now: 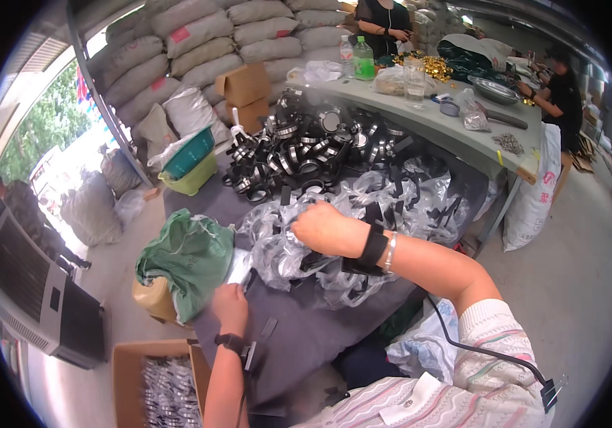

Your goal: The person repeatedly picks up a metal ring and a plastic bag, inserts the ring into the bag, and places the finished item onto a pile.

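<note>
My left hand (pixel 231 308) is closed on the near edge of a whitish plastic bag (pixel 239 267), beside a green woven sack. Over a heap of clear plastic bags (pixel 363 267) with black parts inside, my right hand (pixel 327 230) has its fingers curled down. Those fingertips are turned away, so what they hold is hidden. Beyond the bags lies a large pile of black and silver ring-shaped parts (pixel 309 146). All of this rests on a dark grey cloth-covered table (pixel 288 339).
A green sack (pixel 188 260) covers a tan container at the left edge. Below stands a cardboard box (pixel 124 378) of wrapped parts. Teal and yellow-green baskets (pixel 188 153) sit at the far left corner. A pale table (pixel 456 114) holds bottles and gold pieces; people work beyond it. An air cooler (pixel 35 285) stands left.
</note>
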### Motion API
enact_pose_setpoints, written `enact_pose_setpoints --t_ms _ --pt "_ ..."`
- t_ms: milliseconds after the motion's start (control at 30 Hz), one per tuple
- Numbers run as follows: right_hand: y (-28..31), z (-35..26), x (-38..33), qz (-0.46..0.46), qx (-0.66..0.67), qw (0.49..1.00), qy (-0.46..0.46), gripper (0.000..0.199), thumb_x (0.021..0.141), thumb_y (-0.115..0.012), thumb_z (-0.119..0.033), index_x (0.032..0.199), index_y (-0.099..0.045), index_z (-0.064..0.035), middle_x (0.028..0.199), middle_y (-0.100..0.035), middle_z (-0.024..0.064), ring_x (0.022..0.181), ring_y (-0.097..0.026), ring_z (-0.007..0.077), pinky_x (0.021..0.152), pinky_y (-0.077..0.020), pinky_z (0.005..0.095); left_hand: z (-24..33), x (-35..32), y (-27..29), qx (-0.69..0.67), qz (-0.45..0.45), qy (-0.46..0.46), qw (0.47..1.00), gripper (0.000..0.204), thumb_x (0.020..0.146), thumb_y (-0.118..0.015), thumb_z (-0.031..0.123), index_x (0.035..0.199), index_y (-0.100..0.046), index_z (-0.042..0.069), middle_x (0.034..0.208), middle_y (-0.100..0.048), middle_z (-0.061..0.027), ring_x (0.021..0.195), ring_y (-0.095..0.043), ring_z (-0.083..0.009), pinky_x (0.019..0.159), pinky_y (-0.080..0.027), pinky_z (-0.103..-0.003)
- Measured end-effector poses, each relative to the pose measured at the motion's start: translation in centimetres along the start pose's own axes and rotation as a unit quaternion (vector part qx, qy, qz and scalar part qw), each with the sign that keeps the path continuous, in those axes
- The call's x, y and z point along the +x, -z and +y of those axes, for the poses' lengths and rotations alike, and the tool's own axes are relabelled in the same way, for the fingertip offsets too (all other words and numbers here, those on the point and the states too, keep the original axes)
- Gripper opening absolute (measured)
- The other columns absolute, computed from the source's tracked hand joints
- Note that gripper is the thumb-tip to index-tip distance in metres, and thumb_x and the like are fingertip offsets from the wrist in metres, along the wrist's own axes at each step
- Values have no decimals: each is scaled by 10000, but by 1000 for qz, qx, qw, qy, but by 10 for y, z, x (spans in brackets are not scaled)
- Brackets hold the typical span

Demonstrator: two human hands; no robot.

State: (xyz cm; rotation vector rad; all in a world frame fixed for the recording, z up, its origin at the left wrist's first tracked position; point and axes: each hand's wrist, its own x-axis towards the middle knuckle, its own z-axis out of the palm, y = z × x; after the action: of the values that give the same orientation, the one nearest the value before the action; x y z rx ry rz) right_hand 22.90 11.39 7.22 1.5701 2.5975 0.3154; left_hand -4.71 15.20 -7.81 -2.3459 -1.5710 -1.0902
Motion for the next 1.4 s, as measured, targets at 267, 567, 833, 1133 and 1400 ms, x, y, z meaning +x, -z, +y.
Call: enact_pose_setpoints --t_ms 267,567,833,1133,1400 --pt "30 132 33 288 166 937 -110 142 703 -547 -113 761 -644 -29 746 -620 197 750 -610 381 684 -495 440 -19 -2 -13 -106 29 130 985 152 761 -592 158 701 -632 23 705 -598 -136 697 -575 -327 652 -431 -423" --pt "-63 192 90 -102 236 962 -90 260 722 -580 -108 959 -686 -95 817 -670 86 685 -632 218 560 -493 342 -6 2 -11 -191 28 168 967 97 699 -634 96 664 -627 6 688 -604 -145 659 -584 -319 624 -442 -386" --pt "-95 155 110 -250 -3 956 -153 279 808 -593 -157 1075 -654 -107 1137 -621 85 1041 -589 330 759 -424 639 -6 1 -7 -167 37 173 970 127 680 -670 105 652 -600 3 647 -565 -143 613 -551 -310 597 -427 -382" --pt "-64 153 111 20 -34 998 -57 150 739 -545 -110 819 -664 -67 822 -653 150 785 -652 316 635 -518 432 -11 -4 6 -83 35 154 984 178 785 -547 133 640 -549 30 666 -558 -158 645 -556 -353 572 -417 -458" --pt "8 132 45 309 -110 943 -49 63 717 -545 -36 777 -546 -57 848 -573 88 848 -542 276 801 -383 426 -2 -8 -5 -141 92 181 969 83 755 -612 141 755 -596 59 742 -609 -130 702 -591 -331 612 -451 -410"
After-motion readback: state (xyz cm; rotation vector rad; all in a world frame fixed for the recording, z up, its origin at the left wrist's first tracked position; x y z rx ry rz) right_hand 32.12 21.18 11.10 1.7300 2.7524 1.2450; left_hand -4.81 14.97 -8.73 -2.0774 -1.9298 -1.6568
